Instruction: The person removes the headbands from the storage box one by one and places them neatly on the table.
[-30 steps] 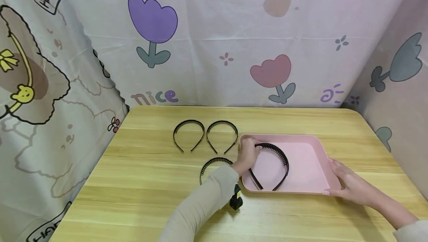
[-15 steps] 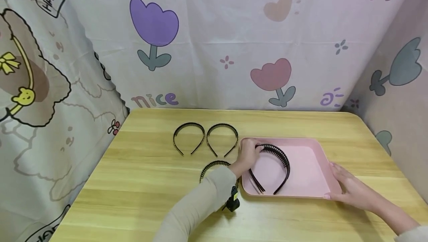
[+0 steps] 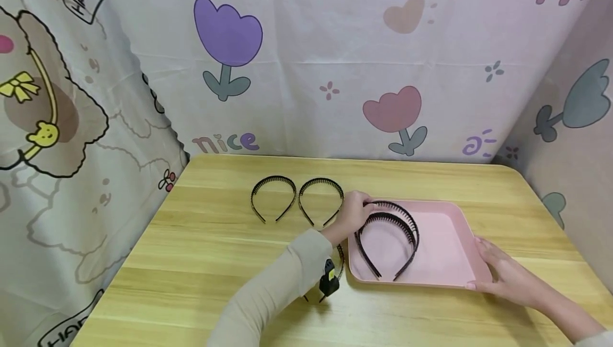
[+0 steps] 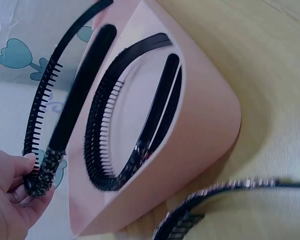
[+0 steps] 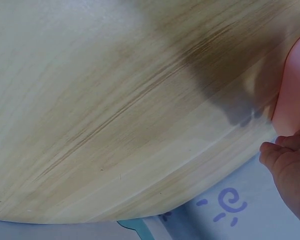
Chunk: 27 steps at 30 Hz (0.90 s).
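My left hand [image 3: 351, 214] pinches a black toothed headband [image 4: 82, 90] by its curved top, above the left side of a pink tray [image 3: 440, 246]. In the left wrist view its arms slant up past the tray's rim. Beneath it, more black headbands [image 4: 95, 130] lie nested together inside the tray; their exact number is hard to tell. My right hand [image 3: 505, 270] grips the tray's right end, thumb at the front corner and fingers along the outer side. The right wrist view shows only part of that hand beside the tray's pink wall [image 5: 292, 95].
Two headbands, one at the left [image 3: 274, 178] and one beside it [image 3: 321, 181], lie at the table's back. Another headband [image 3: 341, 262] is partly covered by my left forearm, where a black wrist camera [image 3: 329, 280] sits. A printed cloth [image 3: 297, 107] borders the wooden table [image 3: 191, 262].
The headband in my left hand has come apart from the ones in the tray, its top now farther back. My right hand keeps its hold on the tray.
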Each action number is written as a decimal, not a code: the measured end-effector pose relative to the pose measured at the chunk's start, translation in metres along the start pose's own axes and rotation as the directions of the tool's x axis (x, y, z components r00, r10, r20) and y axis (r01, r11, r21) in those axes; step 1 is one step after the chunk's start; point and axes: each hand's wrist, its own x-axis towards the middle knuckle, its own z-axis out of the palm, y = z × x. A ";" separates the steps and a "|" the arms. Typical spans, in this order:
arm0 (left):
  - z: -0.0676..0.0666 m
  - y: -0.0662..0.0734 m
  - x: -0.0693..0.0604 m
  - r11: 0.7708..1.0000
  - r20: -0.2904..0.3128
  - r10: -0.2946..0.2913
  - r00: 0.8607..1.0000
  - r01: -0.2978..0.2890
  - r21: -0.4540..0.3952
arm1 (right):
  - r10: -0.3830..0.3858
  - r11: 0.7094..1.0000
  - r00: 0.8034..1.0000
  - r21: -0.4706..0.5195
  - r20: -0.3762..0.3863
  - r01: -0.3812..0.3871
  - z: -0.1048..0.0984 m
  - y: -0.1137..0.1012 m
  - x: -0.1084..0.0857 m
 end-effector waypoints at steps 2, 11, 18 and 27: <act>-0.005 -0.003 0.001 1.000 0.002 0.002 1.000 -0.002 -0.028 | 0.008 1.000 1.000 -0.003 0.002 -0.008 0.000 0.000 -0.001; -0.031 -0.014 0.004 0.998 -0.030 0.047 0.998 -0.048 -0.049 | 0.029 1.000 0.999 0.002 0.030 -0.029 -0.001 -0.002 -0.001; -0.047 -0.024 0.000 0.998 -0.029 0.040 0.999 -0.042 -0.054 | 0.043 0.999 0.998 0.030 0.048 -0.044 -0.002 -0.003 0.000; -0.060 -0.048 -0.001 0.990 -0.086 0.141 0.986 -0.141 0.013 | 0.048 0.998 0.998 0.029 0.043 -0.050 0.000 -0.003 -0.002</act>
